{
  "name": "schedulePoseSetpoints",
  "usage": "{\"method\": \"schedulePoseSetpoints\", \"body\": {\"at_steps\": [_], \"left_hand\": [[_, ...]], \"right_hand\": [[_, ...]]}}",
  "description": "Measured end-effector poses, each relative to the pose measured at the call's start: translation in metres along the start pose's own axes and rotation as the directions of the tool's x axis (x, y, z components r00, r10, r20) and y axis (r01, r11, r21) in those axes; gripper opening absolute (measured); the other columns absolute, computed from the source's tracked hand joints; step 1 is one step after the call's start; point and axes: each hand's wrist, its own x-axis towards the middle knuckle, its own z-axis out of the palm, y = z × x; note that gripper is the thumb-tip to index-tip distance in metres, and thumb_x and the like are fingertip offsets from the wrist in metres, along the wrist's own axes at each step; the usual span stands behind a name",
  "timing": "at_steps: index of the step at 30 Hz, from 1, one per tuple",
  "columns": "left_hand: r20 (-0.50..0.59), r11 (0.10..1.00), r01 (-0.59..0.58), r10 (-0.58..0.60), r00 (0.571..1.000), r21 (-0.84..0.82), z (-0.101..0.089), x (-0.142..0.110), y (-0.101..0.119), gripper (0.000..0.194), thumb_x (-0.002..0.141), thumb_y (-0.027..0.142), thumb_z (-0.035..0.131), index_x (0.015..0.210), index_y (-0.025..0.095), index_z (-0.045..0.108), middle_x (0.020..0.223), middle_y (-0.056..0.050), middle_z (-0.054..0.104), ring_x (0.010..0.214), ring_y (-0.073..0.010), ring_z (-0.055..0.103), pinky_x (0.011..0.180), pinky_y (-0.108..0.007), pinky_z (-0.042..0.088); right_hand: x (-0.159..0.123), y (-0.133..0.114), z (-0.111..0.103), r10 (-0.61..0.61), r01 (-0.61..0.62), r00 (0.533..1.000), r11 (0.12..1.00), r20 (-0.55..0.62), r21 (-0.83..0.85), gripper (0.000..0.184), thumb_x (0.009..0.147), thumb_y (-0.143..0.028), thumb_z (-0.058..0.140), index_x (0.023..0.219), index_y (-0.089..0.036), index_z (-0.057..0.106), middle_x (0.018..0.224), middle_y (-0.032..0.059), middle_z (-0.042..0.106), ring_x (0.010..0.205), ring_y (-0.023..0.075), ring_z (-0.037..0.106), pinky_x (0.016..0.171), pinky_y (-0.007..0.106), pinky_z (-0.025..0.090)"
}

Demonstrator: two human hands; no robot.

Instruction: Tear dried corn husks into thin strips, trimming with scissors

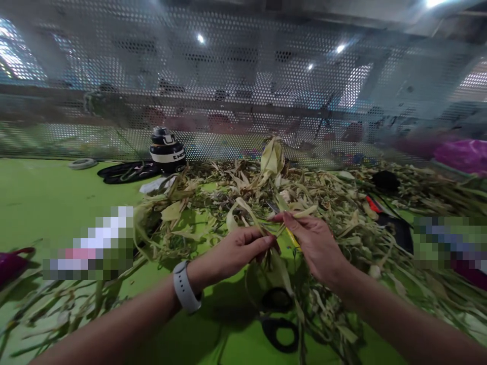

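Note:
My left hand point(239, 251) and my right hand point(314, 243) meet above a green table point(41, 203), both pinched on a long pale leaf strip point(283, 276) that hangs down between them. A white watch band point(185, 286) is on my left wrist. A yellow handle point(292, 237) shows under my right hand's fingers. Around the hands lies a big heap of dried leaves and stalks point(289, 195). Black scissors point(279, 317) lie on the table just below my hands.
A black and white jar-like object point(166, 150) and black straps point(127, 171) sit at the back left by a perforated metal screen point(243, 91). A tape roll point(81, 163) lies far left. A purple bag point(462, 154) is far right.

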Motion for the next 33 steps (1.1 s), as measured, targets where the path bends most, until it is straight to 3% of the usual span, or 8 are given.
{"method": "schedulePoseSetpoints", "body": {"at_steps": [3,6,10,14,19,22,28,33], "left_hand": [[-0.007,1.0,0.001,-0.001,1.0,-0.005,-0.001,-0.001,-0.002,0.031,0.081,0.043,0.05,0.071,0.016,0.06,0.06,0.003,0.048,0.055,-0.0093,0.039,0.054,-0.022,0.031],[-0.068,0.994,0.042,-0.049,0.996,-0.104,-0.001,0.0,-0.003,0.029,0.08,0.042,0.053,0.071,0.015,0.06,0.058,0.003,0.048,0.053,-0.0084,0.039,0.054,-0.022,0.031],[-0.136,0.967,0.019,-0.055,0.989,-0.256,-0.005,0.002,-0.003,0.023,0.078,0.037,0.058,0.085,0.015,0.061,0.067,0.002,0.053,0.056,-0.0075,0.042,0.054,-0.02,0.033],[-0.131,0.979,-0.011,-0.016,0.991,-0.203,-0.012,0.004,-0.003,0.025,0.074,0.033,0.064,0.09,0.015,0.061,0.079,-0.001,0.059,0.068,-0.0103,0.05,0.063,-0.021,0.039],[-0.135,0.999,-0.009,0.004,0.991,-0.036,-0.021,0.007,-0.005,0.026,0.077,0.039,0.058,0.08,0.014,0.062,0.065,0.001,0.053,0.056,-0.008,0.042,0.053,-0.021,0.035],[-0.124,0.999,-0.015,0.011,0.992,-0.029,-0.025,0.008,-0.007,0.027,0.077,0.041,0.058,0.079,0.015,0.063,0.062,0.002,0.051,0.054,-0.0081,0.04,0.051,-0.02,0.033],[-0.146,0.995,-0.002,-0.013,0.989,-0.103,-0.031,0.009,-0.007,0.025,0.073,0.039,0.063,0.082,0.015,0.065,0.063,0.003,0.05,0.054,-0.0074,0.038,0.051,-0.02,0.03],[-0.16,0.99,0.028,-0.05,0.986,-0.138,-0.032,0.006,-0.001,0.026,0.077,0.039,0.058,0.084,0.016,0.068,0.064,0.003,0.05,0.056,-0.008,0.037,0.053,-0.02,0.028]], "right_hand": [[0.001,-0.001,0.0,0.054,-0.054,0.998,0.997,-0.009,0.052,0.032,0.07,-0.045,0.067,0.08,-0.015,0.068,0.075,0.005,0.067,0.062,0.0159,0.059,0.059,0.03,0.049],[0.004,-0.002,-0.003,0.043,-0.041,0.999,0.995,0.012,-0.094,0.034,0.073,-0.047,0.063,0.084,-0.015,0.067,0.079,0.0038,0.066,0.067,0.0148,0.058,0.064,0.027,0.048],[0.002,-0.003,-0.004,0.083,0.026,0.967,0.908,0.241,-0.419,0.032,0.077,-0.045,0.059,0.083,-0.015,0.065,0.077,0.002,0.064,0.075,0.0162,0.058,0.07,0.026,0.045],[-0.001,-0.002,-0.005,0.026,0.219,0.906,0.824,0.422,-0.522,0.024,0.081,-0.037,0.055,0.088,-0.016,0.064,0.084,0.0015,0.063,0.084,0.0173,0.056,0.076,0.026,0.043],[-0.001,-0.003,-0.007,-0.034,0.298,0.918,0.717,0.396,-0.63,0.035,0.087,-0.041,0.044,0.067,-0.017,0.059,0.065,-0.0006,0.055,0.064,0.0133,0.05,0.059,0.023,0.038],[-0.002,-0.007,-0.008,-0.008,0.279,0.918,0.723,0.396,-0.632,0.039,0.087,-0.043,0.043,0.059,-0.018,0.052,0.056,-0.0026,0.046,0.055,0.0109,0.043,0.053,0.022,0.033],[0.0,-0.008,-0.009,0.045,0.216,0.923,0.761,0.382,-0.612,0.04,0.087,-0.042,0.043,0.058,-0.017,0.053,0.054,-0.0022,0.049,0.054,0.0112,0.046,0.053,0.022,0.035],[0.002,-0.009,-0.012,-0.02,0.276,0.93,0.695,0.367,-0.664,0.031,0.084,-0.038,0.048,0.062,-0.017,0.055,0.06,-0.0023,0.051,0.059,0.0112,0.046,0.055,0.022,0.034]]}}
